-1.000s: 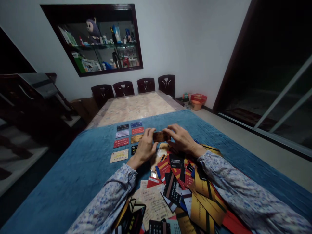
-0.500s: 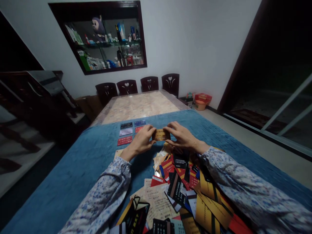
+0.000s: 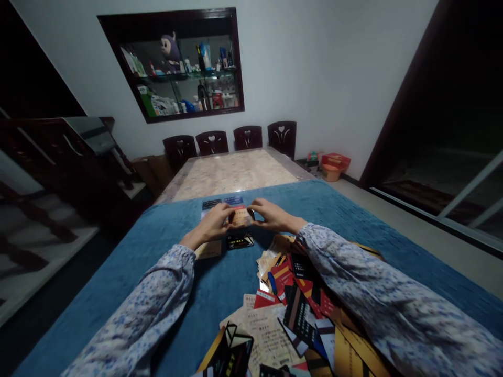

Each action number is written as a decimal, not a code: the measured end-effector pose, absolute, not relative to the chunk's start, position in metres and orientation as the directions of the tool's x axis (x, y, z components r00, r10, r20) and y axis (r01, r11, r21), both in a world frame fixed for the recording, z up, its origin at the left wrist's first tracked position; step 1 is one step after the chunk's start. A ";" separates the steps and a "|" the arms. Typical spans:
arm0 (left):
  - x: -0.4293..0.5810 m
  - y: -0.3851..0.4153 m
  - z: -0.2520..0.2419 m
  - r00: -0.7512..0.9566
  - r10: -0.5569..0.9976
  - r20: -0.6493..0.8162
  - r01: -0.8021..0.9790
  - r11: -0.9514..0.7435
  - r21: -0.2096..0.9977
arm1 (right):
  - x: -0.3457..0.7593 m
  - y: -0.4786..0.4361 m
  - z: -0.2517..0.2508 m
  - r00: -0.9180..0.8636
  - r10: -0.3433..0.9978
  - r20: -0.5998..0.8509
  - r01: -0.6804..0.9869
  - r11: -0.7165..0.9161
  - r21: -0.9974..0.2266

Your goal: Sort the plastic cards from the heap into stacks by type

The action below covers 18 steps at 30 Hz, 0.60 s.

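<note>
The person's left grip (image 3: 213, 223) and right grip (image 3: 272, 215) pinch opposite ends of a gold card (image 3: 241, 217), just beyond a black card (image 3: 240, 241) on the bench's (image 3: 236, 170) blue cloth (image 3: 165, 277).

Gold card (image 3: 240, 217); blue cloth (image 3: 126, 262); pale, blue-flecked sleeves (image 3: 161, 285)

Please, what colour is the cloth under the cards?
The cloth is blue, best seen in the head view.
</note>
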State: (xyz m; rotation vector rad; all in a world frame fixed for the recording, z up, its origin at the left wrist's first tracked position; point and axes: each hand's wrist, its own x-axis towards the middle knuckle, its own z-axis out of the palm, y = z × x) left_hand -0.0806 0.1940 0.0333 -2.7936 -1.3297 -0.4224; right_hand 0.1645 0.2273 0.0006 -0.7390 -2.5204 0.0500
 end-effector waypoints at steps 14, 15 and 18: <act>-0.093 0.219 0.006 0.550 0.830 0.096 0.829 -0.556 0.058 | 0.137 0.247 -0.018 -0.714 0.635 0.295 0.569 0.772 -0.285; -0.094 0.221 0.004 0.554 0.827 0.094 0.827 -0.560 0.056 | 0.136 0.248 -0.019 -0.715 0.637 0.288 0.571 0.770 -0.285; -0.097 0.224 -0.001 0.567 0.820 0.083 0.819 -0.571 0.049 | 0.134 0.250 -0.021 -0.718 0.642 0.269 0.578 0.765 -0.283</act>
